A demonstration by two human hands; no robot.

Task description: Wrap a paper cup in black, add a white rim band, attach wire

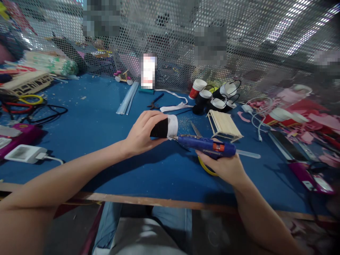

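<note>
My left hand is wrapped round a small cup lying on its side, black with a white rim, held just above the blue table. My right hand grips a blue hot glue gun with an orange label. The gun's metal nozzle points left and touches the cup's rim. A clear glue stick sticks out of the gun's back end. A yellow trigger loop shows under my right fingers.
A small craft-stick frame stands right behind the gun, scissors beside it. Several black and white cups cluster at the back. Glue sticks, pliers, a white charger and cables lie around. A perforated metal screen backs the table.
</note>
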